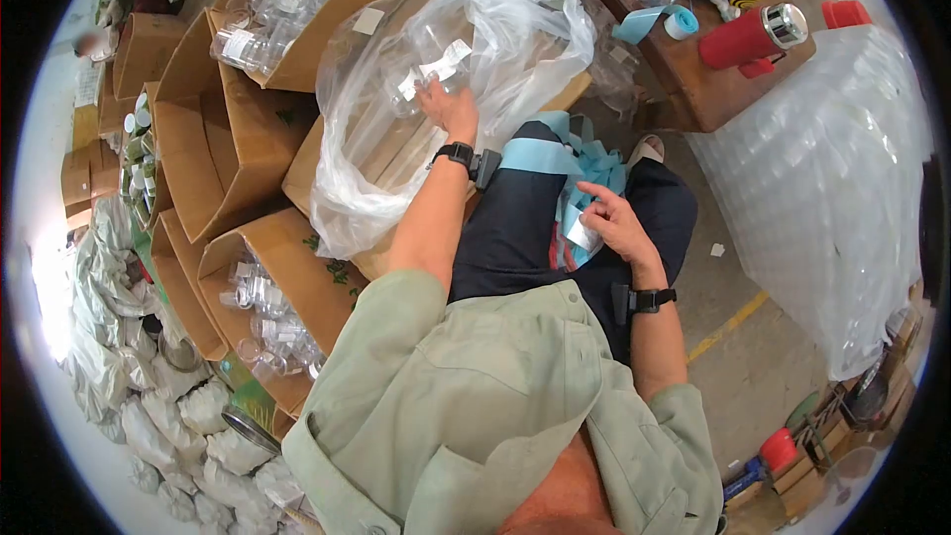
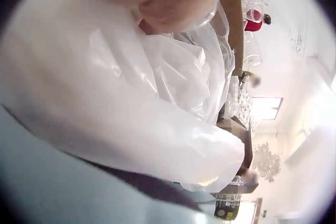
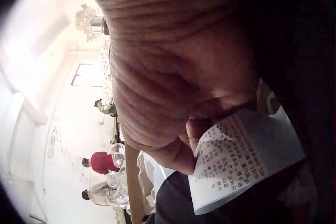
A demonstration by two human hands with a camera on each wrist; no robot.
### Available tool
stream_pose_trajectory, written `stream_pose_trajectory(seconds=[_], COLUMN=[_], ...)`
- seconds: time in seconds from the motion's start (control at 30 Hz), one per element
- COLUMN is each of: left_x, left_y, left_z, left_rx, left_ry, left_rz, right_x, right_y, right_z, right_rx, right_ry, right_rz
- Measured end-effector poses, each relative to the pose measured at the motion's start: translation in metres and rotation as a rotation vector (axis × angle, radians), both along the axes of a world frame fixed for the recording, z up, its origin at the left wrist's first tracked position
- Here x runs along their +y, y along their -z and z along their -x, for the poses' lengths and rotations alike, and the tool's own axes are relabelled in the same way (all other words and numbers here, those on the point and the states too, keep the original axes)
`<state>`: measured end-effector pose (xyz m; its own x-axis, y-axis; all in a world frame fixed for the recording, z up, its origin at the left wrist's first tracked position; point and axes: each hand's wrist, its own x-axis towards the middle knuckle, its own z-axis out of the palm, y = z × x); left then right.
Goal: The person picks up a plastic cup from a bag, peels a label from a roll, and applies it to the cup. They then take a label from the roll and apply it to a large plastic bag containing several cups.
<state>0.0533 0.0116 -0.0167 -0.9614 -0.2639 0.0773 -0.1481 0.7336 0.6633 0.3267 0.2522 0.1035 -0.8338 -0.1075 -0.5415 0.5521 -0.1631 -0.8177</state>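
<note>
Inside the wide rim of one plastic bag [image 1: 347,203], the left hand [image 1: 453,111] is held beside jars [image 1: 428,48], its grip unclear; one label [image 3: 223,163] is pinched by the right hand [image 1: 619,226] above the lap [image 1: 505,238]

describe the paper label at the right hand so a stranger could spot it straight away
Start at the person's dark trousers, then find the bundle of light blue strips between the legs. By it is the right hand, with the paper label at its fingertips. Unlike the blue strips, this piece is white, with rows of small dark print.
</note>
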Motion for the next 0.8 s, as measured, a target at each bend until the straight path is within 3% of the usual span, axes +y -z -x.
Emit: stream_pose_trajectory(seconds=[0.17, 0.27, 0.37, 0.47, 0.57, 0.67, 0.77, 0.8], left_x=[0.024, 0.026, 0.016, 0.001, -0.012, -0.033, -0.072, -0.083], left_y=[-0.018, -0.014, 0.025, 0.026, 0.018, -0.039, -0.059, -0.077], left_z=[0.01, 0.016, 0.027, 0.039, 0.043, 0.032, 0.025, 0.017], left_rx=[-0.151, -0.151, 0.058, 0.117, 0.161, 0.034, -0.127, -0.117], left_ry=[-0.2, -0.178, -0.088, 0.023, 0.001, 0.093, 0.001, 0.008], left_rz=[-0.025, -0.052, 0.105, 0.048, 0.117, -0.147, -1.207, -1.322], right_x=[0.001, 0.0, 0.002, 0.003, 0.002, -0.002, -0.005, -0.006], right_y=[-0.003, -0.005, -0.002, 0.0, -0.004, -0.004, -0.001, 0.0], right_z=[0.002, 0.003, 0.002, 0.0, 0.002, 0.004, 0.004, 0.004], right_rx=[-0.039, -0.055, -0.04, -0.019, 0.001, 0.018, 0.021, 0.024], right_ry=[0.006, 0.015, 0.006, -0.004, -0.014, -0.013, -0.023, -0.032], right_rz=[0.041, 0.065, 0.03, -0.008, -0.029, -0.037, -0.053, -0.061])
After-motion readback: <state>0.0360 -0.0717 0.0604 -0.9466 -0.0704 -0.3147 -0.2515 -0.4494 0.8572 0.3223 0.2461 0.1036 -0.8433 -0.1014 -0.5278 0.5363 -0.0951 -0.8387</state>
